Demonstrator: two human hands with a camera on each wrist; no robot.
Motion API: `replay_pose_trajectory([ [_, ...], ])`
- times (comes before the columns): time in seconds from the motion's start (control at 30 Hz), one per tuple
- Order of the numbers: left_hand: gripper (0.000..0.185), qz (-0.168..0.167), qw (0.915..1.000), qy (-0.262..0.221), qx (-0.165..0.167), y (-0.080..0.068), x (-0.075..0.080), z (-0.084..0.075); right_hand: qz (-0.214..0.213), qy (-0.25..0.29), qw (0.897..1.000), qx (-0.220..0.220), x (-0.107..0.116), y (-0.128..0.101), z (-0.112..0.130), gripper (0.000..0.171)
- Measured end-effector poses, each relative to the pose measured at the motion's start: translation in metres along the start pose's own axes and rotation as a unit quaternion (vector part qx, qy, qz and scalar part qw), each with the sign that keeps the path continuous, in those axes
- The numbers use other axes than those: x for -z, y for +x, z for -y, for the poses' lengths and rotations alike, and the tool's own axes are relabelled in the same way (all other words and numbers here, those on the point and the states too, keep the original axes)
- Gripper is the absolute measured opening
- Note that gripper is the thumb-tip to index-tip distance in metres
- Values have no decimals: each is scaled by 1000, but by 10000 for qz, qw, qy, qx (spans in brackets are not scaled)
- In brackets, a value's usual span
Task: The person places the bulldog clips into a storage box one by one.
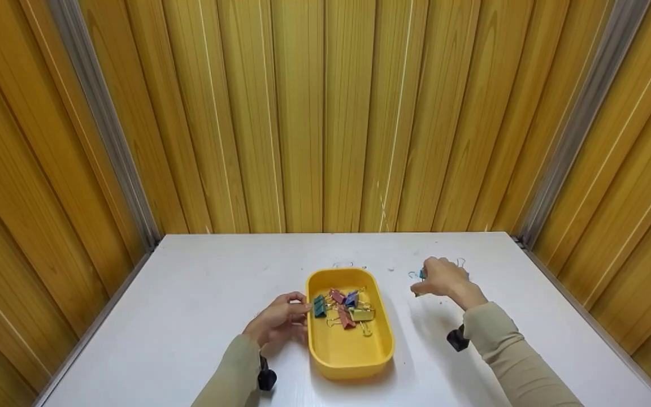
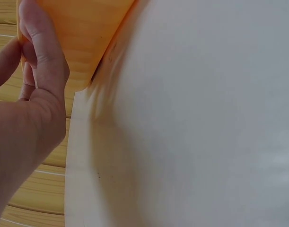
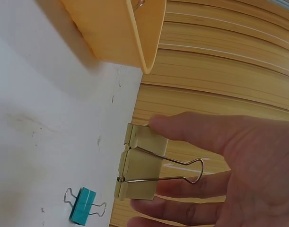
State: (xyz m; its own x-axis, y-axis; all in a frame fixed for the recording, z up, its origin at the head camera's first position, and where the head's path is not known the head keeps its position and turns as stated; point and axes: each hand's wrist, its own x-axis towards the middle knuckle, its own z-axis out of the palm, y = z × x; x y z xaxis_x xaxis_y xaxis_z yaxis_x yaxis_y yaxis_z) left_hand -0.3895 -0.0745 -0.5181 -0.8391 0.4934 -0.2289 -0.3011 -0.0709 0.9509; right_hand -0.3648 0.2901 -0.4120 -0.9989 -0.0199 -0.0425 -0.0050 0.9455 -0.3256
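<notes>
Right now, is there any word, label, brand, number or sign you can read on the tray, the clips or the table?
None: no view shows any readable text.
Yellow tray: plain walls, no label or brand.
Yellow-green binder clip held in the right hand: bare faces, no print.
Teal binder clip on the white table: no marking.
Clips in the tray: too small to tell.

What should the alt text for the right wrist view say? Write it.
The right hand pinches a pale yellow binder clip above a white table. A teal binder clip lies below it, and a yellow tray sits beyond.
</notes>
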Motion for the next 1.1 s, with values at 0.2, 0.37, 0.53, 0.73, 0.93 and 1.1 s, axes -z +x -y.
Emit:
replay_pose_trajectory([
  [0.2,15,-96,9999,123,48,1,0,1,8,4,9999,157,0,2,12,47],
  [0.37,16,-84,10000,27,44,2,0,2,-37,-64,9997,220,2,4,23,55],
  [0.53,19,-128,9999,12,65,3,-2,1,-74,-7,9995,297,2,6,32,55],
  [0.73,24,-210,9996,194,71,2,-2,-1,-183,71,9990,401,-2,7,46,54],
  [0.93,25,-213,9995,224,25,1,0,0,-270,73,9980,559,-11,9,63,51],
  [1.1,22,-233,9995,223,47,1,0,2,-249,121,9978,602,-23,9,80,50],
])
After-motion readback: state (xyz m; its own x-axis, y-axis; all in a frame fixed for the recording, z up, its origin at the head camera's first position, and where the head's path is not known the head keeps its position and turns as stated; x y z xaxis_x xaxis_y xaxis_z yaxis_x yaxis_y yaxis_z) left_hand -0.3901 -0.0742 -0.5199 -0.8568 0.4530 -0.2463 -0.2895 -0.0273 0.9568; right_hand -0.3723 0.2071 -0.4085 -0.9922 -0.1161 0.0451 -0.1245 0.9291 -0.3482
